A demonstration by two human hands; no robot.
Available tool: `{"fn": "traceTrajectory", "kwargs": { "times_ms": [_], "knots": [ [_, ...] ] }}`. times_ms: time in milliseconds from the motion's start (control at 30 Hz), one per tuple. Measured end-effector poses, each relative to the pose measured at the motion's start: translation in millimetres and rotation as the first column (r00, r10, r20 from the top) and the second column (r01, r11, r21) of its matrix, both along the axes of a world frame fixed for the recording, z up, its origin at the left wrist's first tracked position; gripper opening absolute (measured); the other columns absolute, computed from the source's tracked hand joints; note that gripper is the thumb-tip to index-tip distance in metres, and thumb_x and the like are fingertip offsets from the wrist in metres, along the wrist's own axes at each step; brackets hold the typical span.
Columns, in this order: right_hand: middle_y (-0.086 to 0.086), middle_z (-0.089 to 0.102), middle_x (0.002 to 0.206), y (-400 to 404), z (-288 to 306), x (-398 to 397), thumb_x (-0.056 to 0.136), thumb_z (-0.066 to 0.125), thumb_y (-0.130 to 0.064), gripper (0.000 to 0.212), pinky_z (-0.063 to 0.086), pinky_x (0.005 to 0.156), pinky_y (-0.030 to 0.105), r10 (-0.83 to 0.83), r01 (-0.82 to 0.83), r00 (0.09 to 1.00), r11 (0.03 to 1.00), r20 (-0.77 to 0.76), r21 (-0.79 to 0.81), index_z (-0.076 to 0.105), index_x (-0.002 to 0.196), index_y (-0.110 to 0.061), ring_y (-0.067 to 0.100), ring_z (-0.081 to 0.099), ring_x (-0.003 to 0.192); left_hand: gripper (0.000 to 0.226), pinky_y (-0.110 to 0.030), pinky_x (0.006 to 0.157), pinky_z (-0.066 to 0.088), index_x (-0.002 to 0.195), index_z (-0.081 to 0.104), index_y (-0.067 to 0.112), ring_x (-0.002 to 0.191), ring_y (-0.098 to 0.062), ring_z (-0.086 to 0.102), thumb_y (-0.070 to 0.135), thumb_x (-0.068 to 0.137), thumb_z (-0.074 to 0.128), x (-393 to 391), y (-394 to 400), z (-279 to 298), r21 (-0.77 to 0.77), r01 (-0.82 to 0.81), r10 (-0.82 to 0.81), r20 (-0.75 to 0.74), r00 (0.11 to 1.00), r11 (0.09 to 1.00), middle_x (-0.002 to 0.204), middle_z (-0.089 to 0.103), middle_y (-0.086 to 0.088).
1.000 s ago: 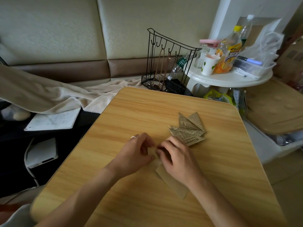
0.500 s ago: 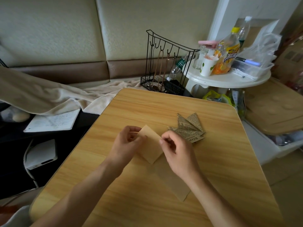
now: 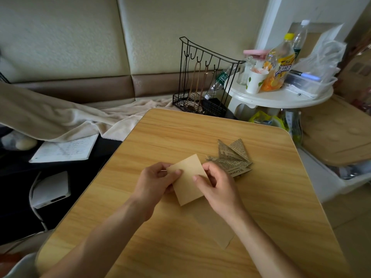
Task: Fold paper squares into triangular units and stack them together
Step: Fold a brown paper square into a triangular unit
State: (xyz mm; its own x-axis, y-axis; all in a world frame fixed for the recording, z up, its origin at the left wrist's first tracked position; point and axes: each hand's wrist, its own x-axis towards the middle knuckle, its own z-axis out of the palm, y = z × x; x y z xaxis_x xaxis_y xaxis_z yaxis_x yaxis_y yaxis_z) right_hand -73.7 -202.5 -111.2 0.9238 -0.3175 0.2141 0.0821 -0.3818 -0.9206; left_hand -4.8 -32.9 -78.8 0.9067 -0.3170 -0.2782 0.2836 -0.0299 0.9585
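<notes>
Pinching smooth tan paper square (image 3: 188, 182), both hands

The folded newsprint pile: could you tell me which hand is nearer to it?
Right. The right hand sits beside the newsprint pile, its knuckles almost touching. The left hand grips the far edge of the brown paper.

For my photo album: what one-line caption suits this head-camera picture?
Both hands, left and right, hold a tan paper square above a wooden table, beside folded newsprint triangles.
</notes>
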Motion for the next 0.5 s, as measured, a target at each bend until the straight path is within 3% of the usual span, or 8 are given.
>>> {"fn": "traceTrajectory", "kwargs": {
  "times_ms": [100,167,233,400,500],
  "knots": [
    [0.009,0.066,0.08,0.5,-3.2,-0.2,0.091,0.067,-0.026,0.018,0.051,0.069,0.053,-0.018,0.018,1.0,0.999,0.002,-0.034,0.059,0.087,-0.01,0.035,0.06,0.077,0.025,-0.027,0.071,0.063,0.114,0.067,0.002,0.08,-0.019,0.074,0.007,0.091,0.075,0.4,-2.0,-0.8,-0.049,-0.01,0.007,-0.064,0.998,0.999,0.099,0.077,-0.019],
    [0.004,0.068,0.079,3.1,-4.0,-1.2,0.091,0.069,-0.018,0.01,0.053,0.069,0.049,-0.029,0.029,1.0,0.999,0.007,-0.032,0.06,0.088,-0.014,0.029,0.062,0.074,0.021,-0.025,0.067,0.062,0.11,0.068,-0.001,0.075,-0.017,0.075,0.005,0.09,0.074,1.3,-0.9,-1.3,-0.052,-0.036,0.031,-0.09,0.995,0.998,0.089,0.078,-0.013],
    [-0.004,0.068,0.082,5.3,-4.3,-1.9,0.09,0.071,-0.009,0.016,0.054,0.069,0.04,-0.044,0.047,0.998,0.997,0.056,-0.063,0.061,0.093,-0.022,0.019,0.063,0.075,0.016,-0.02,0.062,0.059,0.105,0.07,-0.002,0.07,-0.013,0.075,0.004,0.09,0.074,2.6,1.0,-1.4,-0.002,-0.016,0.016,-0.048,0.999,1.0,0.081,0.078,-0.01],
    [-0.007,0.062,0.097,6.8,-3.7,-3.7,0.09,0.069,-0.002,0.02,0.046,0.081,0.021,-0.04,0.129,0.967,0.928,0.25,-0.35,0.067,0.106,-0.013,0.009,0.059,0.091,0.013,-0.019,0.061,0.057,0.098,0.074,-0.002,0.069,-0.01,0.074,0.01,0.094,0.072,1.5,0.1,-1.0,0.0,0.002,-0.002,-0.044,0.999,1.0,0.078,0.076,-0.009],
    [-0.004,0.063,0.104,12.5,-5.4,-7.4,0.096,0.065,-0.004,0.021,0.048,0.086,0.02,0.02,0.11,0.961,0.886,0.274,-0.451,0.071,0.115,-0.011,0.009,0.061,0.098,0.017,-0.024,0.065,0.059,0.099,0.076,0.001,0.075,-0.014,0.073,0.015,0.098,0.068,2.6,-0.2,-2.4,-0.003,-0.041,0.041,-0.066,0.997,0.999,0.088,0.075,-0.012]
  ]
}}
